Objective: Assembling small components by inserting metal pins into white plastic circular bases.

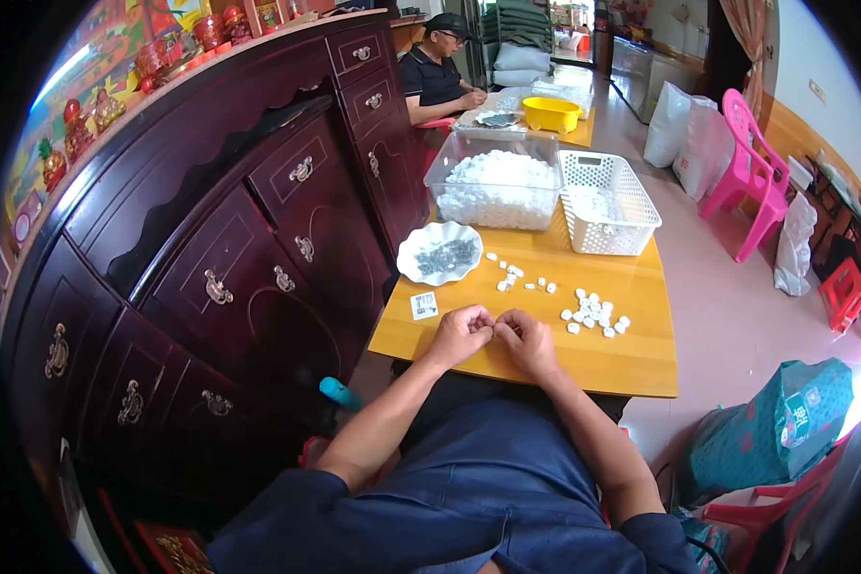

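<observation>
Over the near edge of the wooden table (421,337), my left hand (463,335) and my right hand (528,342) meet with fingertips pinched together. Whatever they hold between them is too small to make out. Just beyond my right hand lies a loose group of small white pieces (595,314), and several more white pieces (510,277) are scattered farther left. A white scalloped dish (413,263) with small dark grey parts in it sits beyond my left hand. Close to that dish is a square white card (424,305) with a black printed pattern.
A clear plastic bin (450,210) heaped with white pieces stands at the table's far end, beside a white perforated basket (631,234). Dark wooden cabinets (287,220) line the left. Farther back a person (435,77) sits near a yellow tub (551,114). A teal bag (737,450) stands at right.
</observation>
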Demonstrator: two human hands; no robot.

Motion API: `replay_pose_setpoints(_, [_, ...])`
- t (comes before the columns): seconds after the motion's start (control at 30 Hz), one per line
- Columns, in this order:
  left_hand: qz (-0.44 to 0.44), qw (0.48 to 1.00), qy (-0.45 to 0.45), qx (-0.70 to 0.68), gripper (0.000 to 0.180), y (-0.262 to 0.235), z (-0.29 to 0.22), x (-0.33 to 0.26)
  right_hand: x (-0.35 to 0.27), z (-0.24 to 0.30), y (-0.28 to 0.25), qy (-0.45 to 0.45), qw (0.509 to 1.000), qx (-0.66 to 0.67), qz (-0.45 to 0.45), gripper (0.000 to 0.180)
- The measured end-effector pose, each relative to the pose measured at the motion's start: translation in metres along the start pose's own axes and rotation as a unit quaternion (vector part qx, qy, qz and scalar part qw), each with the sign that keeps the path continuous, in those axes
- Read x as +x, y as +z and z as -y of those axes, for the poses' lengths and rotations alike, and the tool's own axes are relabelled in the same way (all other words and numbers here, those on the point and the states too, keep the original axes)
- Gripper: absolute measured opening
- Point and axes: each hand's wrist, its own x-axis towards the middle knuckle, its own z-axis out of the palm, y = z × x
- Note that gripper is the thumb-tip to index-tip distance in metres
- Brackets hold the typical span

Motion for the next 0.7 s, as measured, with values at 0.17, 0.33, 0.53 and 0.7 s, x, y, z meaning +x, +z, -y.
replay_pose_setpoints(0.17, [-0.005,1.000,0.010,-0.017,0.008,0.003,0.003,0.001,-0.003,0.001,0.001,-0.016,1.000,0.024,-0.012,0.018])
replay_pose_setpoints(0.33, [0.024,0.998,0.006,-0.064,0.017,0.002,-0.014,-0.001,0.002,-0.011,-0.005,0.037,0.996,0.068,0.051,0.019])
replay_pose_setpoints(0.53, [0.045,0.997,-0.016,-0.059,0.020,-0.002,-0.025,-0.004,-0.001,-0.003,-0.012,0.006,0.996,0.057,0.073,0.016])
replay_pose_setpoints(0.7, [0.076,0.992,-0.055,-0.079,0.020,-0.007,-0.029,-0.004,-0.003,0.003,-0.016,-0.032,0.997,-0.011,0.071,0.013])
